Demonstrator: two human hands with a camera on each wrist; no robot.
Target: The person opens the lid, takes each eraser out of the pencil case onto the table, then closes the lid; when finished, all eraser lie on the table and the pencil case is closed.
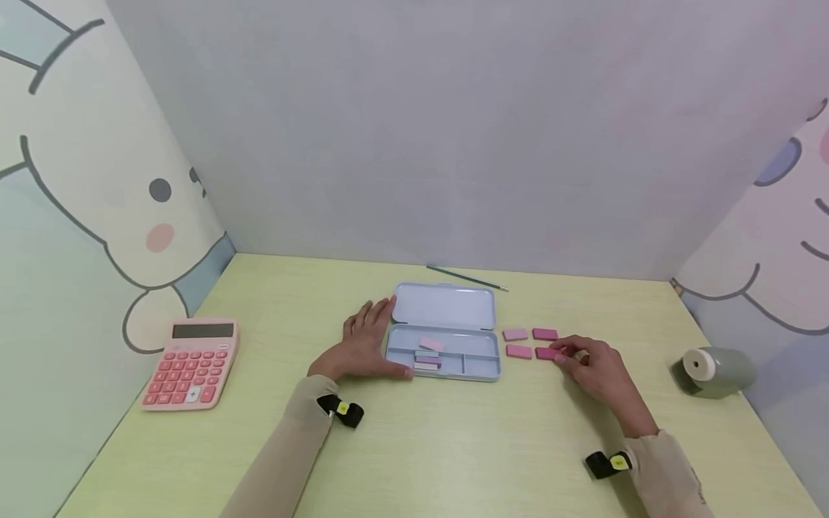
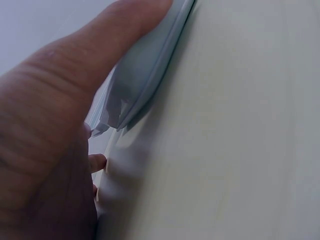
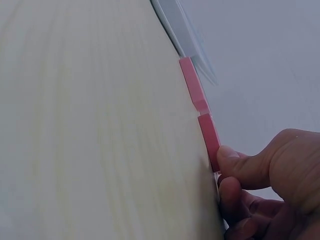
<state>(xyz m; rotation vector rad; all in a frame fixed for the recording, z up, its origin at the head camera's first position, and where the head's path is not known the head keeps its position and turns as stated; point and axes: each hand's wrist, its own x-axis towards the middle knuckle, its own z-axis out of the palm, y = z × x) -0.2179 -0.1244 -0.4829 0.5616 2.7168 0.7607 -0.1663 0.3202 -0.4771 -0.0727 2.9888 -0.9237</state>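
Note:
A light-blue pencil case point(image 1: 447, 308) lies open in the middle of the table, with several small erasers point(image 1: 429, 354) in its tray. My left hand point(image 1: 370, 347) rests against the case's left side, fingers straight along the lid and thumb on the front edge. In the left wrist view the thumb point(image 2: 75, 60) presses on the case rim point(image 2: 145, 85). Right of the case several pink erasers lie in two rows. My right hand point(image 1: 586, 363) pinches the near right eraser point(image 1: 546, 353) where it lies on the table. The right wrist view shows thumb and fingers point(image 3: 235, 162) on that eraser point(image 3: 209, 137), with another eraser point(image 3: 192, 87) beyond.
A pink calculator point(image 1: 191, 363) sits at the left near the wall. A green pencil point(image 1: 466, 278) lies behind the case. A grey-green pencil sharpener point(image 1: 712, 370) stands at the right. Cartoon-printed panels close in both sides, with a plain wall behind.

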